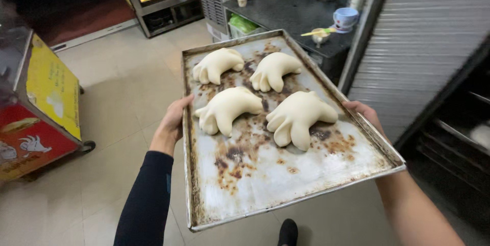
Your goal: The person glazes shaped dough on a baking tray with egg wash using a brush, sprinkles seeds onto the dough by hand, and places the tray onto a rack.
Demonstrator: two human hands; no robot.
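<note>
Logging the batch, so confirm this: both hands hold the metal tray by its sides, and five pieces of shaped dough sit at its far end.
Not five. The head view shows four pieces of dough at the far end of the tray. The rest is right: the left hand and the right hand hold it by its sides.

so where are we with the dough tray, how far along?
Done: four shaped raw dough pieces sit on the far half of the stained metal baking tray, pale and unbaked. In hand: left hand and right hand each have a grip on a long edge, tray carried above the tiled floor. Left: the tray's near half is bare, and it isn't set down yet.
</note>
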